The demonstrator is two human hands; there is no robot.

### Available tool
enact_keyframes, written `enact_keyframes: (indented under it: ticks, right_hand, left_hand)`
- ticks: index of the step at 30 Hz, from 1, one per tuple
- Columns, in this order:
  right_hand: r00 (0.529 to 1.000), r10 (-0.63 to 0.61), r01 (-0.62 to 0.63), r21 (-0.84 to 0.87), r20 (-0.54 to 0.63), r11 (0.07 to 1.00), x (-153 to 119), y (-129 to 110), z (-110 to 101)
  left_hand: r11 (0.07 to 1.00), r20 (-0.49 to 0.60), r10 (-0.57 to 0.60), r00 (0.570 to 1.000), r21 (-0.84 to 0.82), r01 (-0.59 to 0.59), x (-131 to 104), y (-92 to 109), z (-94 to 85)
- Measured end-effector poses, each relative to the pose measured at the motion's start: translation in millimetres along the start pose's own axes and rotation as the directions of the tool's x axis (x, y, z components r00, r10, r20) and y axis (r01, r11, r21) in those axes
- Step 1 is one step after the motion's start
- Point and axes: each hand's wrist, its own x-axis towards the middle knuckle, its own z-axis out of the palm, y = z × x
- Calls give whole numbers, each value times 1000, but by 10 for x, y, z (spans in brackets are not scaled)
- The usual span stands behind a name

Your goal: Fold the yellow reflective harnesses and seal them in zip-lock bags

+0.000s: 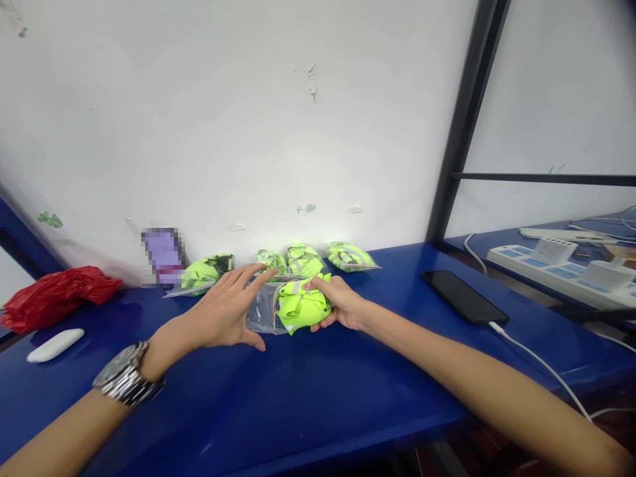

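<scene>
My right hand point(342, 303) is closed around a bundled neon-yellow reflective vest point(302, 306), thumb on top and fingers underneath. A clear zip bag point(262, 310) stretches out from the vest's left side; how far the vest sits inside it, I cannot tell. At the bag's left end is my left hand point(226, 308), open, its fingers and thumb spread apart. A watch is on that wrist. Behind the hands, against the wall, lie several bagged neon-yellow vests, one at the left point(201, 273), one near the middle point(304, 260) and one at the right point(348, 256).
The blue table point(298, 404) meets a white wall. On the left are a red plastic bag point(59, 295), a white rounded object point(56, 346) and a leaning phone point(163, 257). A black phone point(464, 296) with a cable lies right, near a power strip point(561, 273) beyond a dark post.
</scene>
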Motion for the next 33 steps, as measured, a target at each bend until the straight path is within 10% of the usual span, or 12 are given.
enact_keyframes:
  ticks: [4,13,20,26,33]
  right_hand:
    - [1000,6,-6,-4,13,1000,-4,-1,6]
    - [998,-45,46,7,-51,999,44,50,-10]
    - [995,-78,74,-65,-69,995,12,120,81]
    - [992,-109,103,-95,-58,990,-37,85,118]
    - [950,-271,249,-147,-153,957,45,186,99]
  left_hand:
    - [987,122,76,990,-148,-57,196,-61,67]
    - [963,97,-140,985,-220,159,150,277,177]
    - [976,-25,-120,992,-184,114,160,401,285]
    - [984,37,-140,990,-103,143,154,389,237]
    - [986,-127,-125,984,-127,109,112,360,33]
